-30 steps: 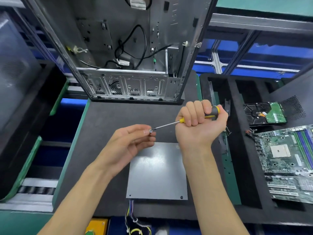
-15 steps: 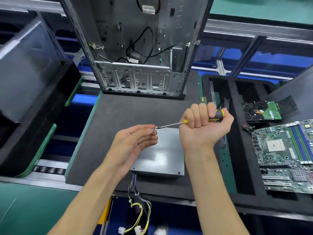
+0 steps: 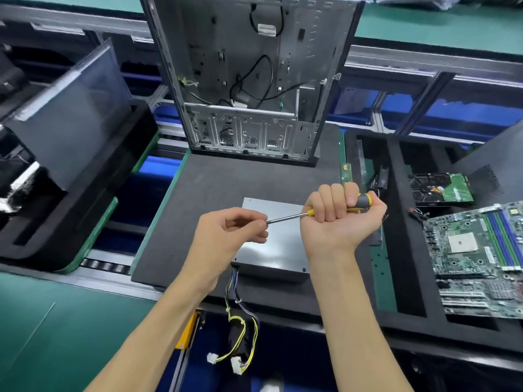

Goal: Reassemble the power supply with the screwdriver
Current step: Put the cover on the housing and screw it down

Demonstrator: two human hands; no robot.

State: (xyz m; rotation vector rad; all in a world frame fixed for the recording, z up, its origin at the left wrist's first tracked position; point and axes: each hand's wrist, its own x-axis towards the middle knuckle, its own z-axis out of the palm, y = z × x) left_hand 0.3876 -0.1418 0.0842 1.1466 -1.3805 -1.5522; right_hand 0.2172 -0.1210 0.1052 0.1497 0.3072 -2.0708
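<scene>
A grey metal power supply [image 3: 278, 248] lies flat on a black foam mat [image 3: 209, 193], its wire bundle [image 3: 240, 326] hanging over the near edge. Above it my right hand [image 3: 339, 219] grips a yellow and grey screwdriver [image 3: 285, 217] in a fist, shaft pointing left. My left hand [image 3: 229, 236] pinches the tip of the shaft between thumb and fingers; a screw there is hidden by the fingers.
An open computer case [image 3: 252, 77] stands upright at the mat's far edge. To the right, a black foam tray [image 3: 396, 222] holds a hard drive [image 3: 441, 188] and a motherboard [image 3: 478, 256]. A black panel [image 3: 70, 114] leans at the left.
The view has pulled back and tilted, showing more of the cables and bench. Both hands keep the same hold; the screw seen at the tip earlier is now covered by the left fingers.
</scene>
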